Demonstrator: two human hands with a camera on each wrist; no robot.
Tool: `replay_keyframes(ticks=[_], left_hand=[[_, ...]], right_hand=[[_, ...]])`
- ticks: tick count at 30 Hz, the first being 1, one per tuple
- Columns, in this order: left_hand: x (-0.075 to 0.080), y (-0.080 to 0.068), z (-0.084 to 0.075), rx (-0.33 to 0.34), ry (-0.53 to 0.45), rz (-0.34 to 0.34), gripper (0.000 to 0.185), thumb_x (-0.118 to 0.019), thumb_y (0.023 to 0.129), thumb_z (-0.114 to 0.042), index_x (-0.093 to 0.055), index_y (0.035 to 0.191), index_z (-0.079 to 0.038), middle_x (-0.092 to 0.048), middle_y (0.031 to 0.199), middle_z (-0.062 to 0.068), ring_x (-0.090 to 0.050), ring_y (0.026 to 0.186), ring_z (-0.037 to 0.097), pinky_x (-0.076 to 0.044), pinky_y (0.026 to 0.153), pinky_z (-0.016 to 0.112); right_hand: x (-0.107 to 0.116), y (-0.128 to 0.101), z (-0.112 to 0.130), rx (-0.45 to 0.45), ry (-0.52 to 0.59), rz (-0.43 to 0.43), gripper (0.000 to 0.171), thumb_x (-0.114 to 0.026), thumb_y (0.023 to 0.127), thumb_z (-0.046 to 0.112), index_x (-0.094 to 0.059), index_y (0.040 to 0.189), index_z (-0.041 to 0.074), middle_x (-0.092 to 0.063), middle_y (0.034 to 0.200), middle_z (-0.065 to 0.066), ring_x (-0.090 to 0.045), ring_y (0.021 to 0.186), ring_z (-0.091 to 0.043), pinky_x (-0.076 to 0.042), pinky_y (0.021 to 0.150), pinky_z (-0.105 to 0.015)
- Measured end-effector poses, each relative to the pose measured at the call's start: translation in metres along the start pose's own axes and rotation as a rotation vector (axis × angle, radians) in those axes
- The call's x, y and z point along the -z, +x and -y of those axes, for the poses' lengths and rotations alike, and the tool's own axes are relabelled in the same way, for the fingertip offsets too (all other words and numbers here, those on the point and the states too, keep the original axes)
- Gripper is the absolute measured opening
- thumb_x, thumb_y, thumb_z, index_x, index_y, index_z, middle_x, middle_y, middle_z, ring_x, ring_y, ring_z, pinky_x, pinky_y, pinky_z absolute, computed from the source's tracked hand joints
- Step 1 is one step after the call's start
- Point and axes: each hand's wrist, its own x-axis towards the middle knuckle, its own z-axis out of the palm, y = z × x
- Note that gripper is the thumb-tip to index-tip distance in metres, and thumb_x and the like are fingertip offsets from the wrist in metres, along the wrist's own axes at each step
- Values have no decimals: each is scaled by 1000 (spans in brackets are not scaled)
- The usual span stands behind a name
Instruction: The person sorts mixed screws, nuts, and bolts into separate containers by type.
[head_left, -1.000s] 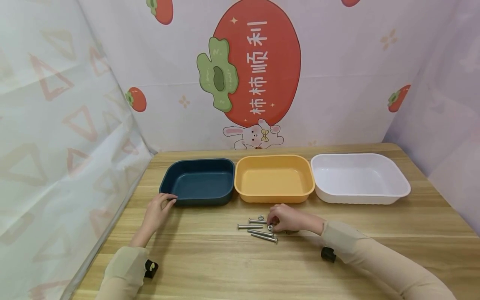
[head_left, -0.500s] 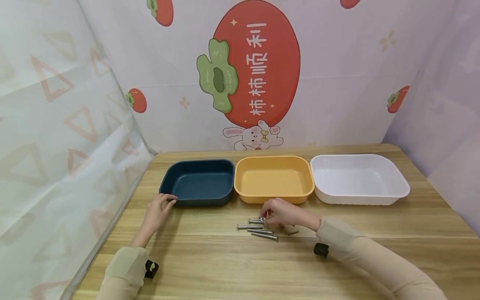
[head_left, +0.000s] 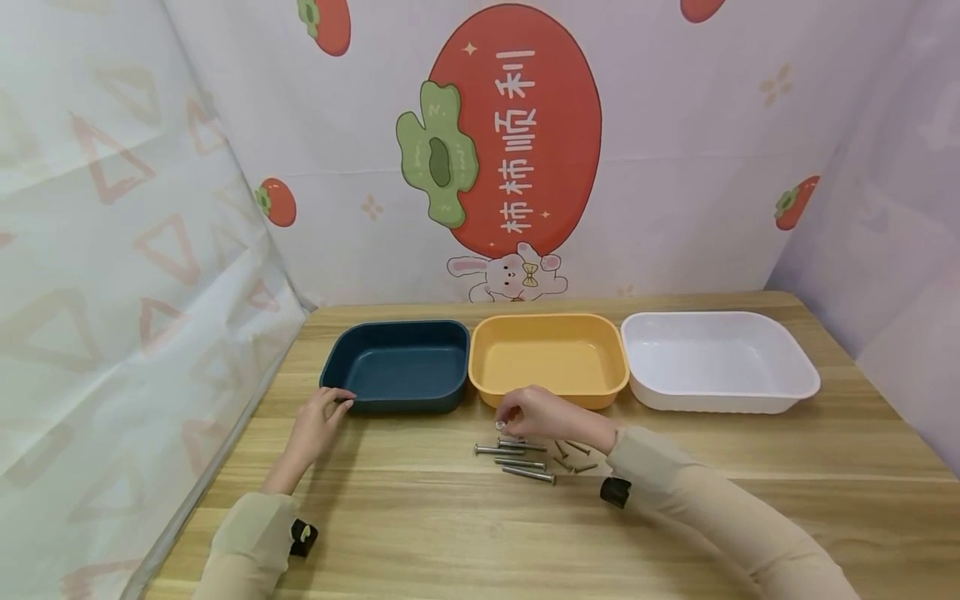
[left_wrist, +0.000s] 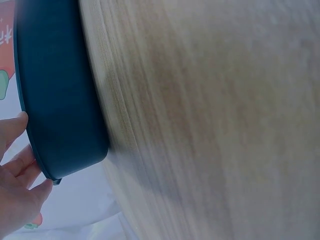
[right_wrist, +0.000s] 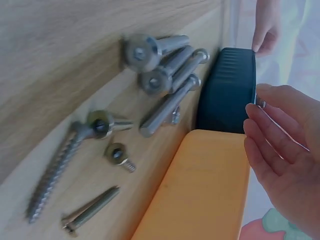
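Observation:
My right hand (head_left: 534, 412) pinches a small metal nut (head_left: 500, 426) between thumb and fingertips, above the table in front of the yellow tray (head_left: 551, 398). In the right wrist view only a bit of the nut (right_wrist: 261, 102) shows past the fingers. Below the hand lie several long silver bolts (head_left: 525, 477), with another nut (head_left: 521, 439) beside them. Several small screws (head_left: 585, 467) are scattered to their right. At the far left, my left hand (head_left: 315, 423) grips the near-left rim of the dark blue tray (head_left: 408, 406), also seen in the left wrist view.
The dark blue, yellow and white (head_left: 720, 402) trays stand side by side along the back of the wooden table (head_left: 420, 533), with nothing visible inside them. A printed cloth (head_left: 660, 225) hangs behind, and a pale cloth borders the left side.
My right hand has moved left and away from me with the nut, lifting off the pile and uncovering the small screws. The left hand stays on the dark blue tray.

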Motion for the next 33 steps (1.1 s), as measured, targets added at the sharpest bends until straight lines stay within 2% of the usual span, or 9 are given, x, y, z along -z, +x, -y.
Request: replay_keyframes(ticks=[9, 16, 27, 33], left_hand=[[1, 0, 0, -5, 4, -3, 8, -60, 81, 0, -63, 88, 1, -58, 87, 15, -54, 85, 34, -42, 74, 47], [1, 0, -1, -10, 10, -1, 8, -60, 81, 1, -63, 88, 0, -57, 86, 15, -54, 84, 34, -42, 74, 48], [1, 0, -1, -1, 4, 17, 9, -59, 81, -1, -63, 89, 1, -57, 87, 15, -54, 85, 34, -42, 74, 48], [1, 0, -1, -19, 5, 6, 8, -60, 81, 1, -63, 89, 1, -56, 86, 15, -54, 84, 34, -42, 74, 48]], right_hand=[[-2, 21, 5, 27, 18, -78, 6, -66, 77, 5, -67, 83, 5, -64, 79, -1, -57, 73, -9, -47, 66, -18], [-6, 37, 8, 17, 43, -136, 10, -65, 77, 5, -67, 86, 3, -65, 81, -2, -57, 73, -9, -46, 66, -17], [-15, 61, 12, -129, 142, -221, 14, -64, 79, 7, -67, 91, -1, -65, 82, -5, -57, 73, -12, -45, 67, -19], [-19, 73, 12, -151, 153, -252, 13, -64, 79, 7, -67, 91, 0, -64, 82, -5, -57, 72, -12, -46, 66, -18]])
